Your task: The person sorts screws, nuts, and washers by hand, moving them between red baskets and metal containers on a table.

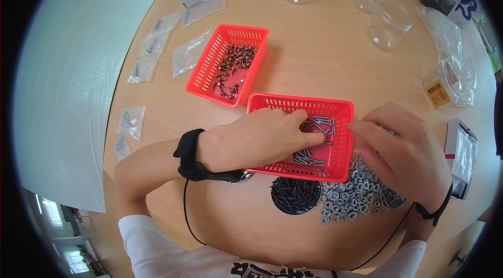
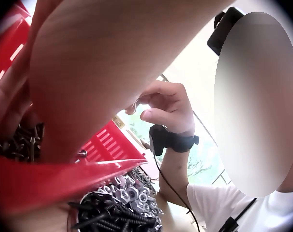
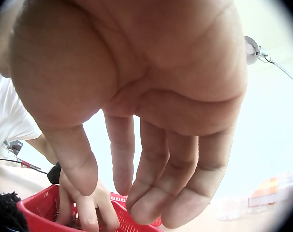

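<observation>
My left hand [image 1: 257, 139] reaches over the near side of a red plastic basket [image 1: 343, 165], its fingers down among the silver screws [image 1: 309, 160] inside. Thumb and forefinger stand apart, with screws showing between them; the other fingertips are hidden in the head view. In the right wrist view the left hand [image 3: 88, 205] points its fingers down into the basket. Just beyond the basket's right rim, my right hand [image 1: 406, 152] hovers over loose nuts, fingers loosely bent. The right wrist view shows nothing between its fingers [image 3: 185, 205].
A second red basket [image 1: 196, 81] with brass-coloured bolts [image 1: 236, 60] stands behind. In front lie a dish of black screws [image 1: 296, 195], spread silver nuts [image 1: 348, 194] and another small dish [image 1: 392, 198]. Clear jars [image 1: 390, 21] stand at back right, small plastic bags [image 1: 133, 121] at left.
</observation>
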### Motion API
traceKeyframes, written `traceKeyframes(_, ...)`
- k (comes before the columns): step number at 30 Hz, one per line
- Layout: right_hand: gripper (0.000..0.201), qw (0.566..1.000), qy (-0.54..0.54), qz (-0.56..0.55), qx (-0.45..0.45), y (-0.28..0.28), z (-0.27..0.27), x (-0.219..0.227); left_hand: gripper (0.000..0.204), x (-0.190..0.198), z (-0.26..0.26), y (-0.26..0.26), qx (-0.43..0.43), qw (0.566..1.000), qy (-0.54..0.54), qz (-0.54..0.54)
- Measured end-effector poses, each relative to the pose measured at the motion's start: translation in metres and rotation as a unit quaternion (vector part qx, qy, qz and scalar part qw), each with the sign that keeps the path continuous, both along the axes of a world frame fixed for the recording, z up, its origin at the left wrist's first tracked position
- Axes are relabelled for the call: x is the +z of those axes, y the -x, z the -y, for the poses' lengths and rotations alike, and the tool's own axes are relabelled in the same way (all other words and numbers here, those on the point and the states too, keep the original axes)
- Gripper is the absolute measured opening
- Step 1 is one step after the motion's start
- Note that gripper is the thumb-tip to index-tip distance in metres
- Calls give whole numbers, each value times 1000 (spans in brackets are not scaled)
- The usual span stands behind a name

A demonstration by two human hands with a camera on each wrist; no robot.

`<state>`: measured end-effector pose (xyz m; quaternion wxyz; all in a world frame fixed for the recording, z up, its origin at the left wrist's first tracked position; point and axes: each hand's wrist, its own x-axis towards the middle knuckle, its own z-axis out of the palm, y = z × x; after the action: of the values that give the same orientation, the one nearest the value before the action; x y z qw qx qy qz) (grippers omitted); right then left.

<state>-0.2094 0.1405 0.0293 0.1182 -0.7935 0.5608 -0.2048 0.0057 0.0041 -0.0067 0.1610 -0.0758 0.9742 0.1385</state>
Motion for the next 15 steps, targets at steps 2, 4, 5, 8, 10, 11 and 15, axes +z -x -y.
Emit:
traceKeyframes(2, 32, 1000, 2, 6, -2, 0, -1, 0, 33, -4, 0, 2, -12, 1000, -26, 5)
traceKeyframes(4, 33, 1000, 7, 12, -3, -2, -2, 1, 30, -7, 1, 3, -19, 999, -43, -1)
traceKeyframes(5, 31, 1000, 16, 10, -5, -2, -2, 2, 28, -7, 2, 3, -20, 999, -47, -8)
traceKeyframes(8, 28, 999, 35, 3, -6, -4, -3, 4, 26, -3, 4, 5, -20, 998, -58, -1)
traceKeyframes(10, 29, 999, 35, 0, -2, -3, -4, 6, 24, -2, 2, 7, -19, 998, -61, 7)
traceKeyframes(11, 29, 999, 37, 0, 0, -3, -5, 6, 23, -3, 2, 7, -17, 998, -58, 8)
traceKeyframes(15, 29, 999, 32, 6, 5, -3, -10, 11, 18, -10, 5, 5, -11, 997, -78, -10)
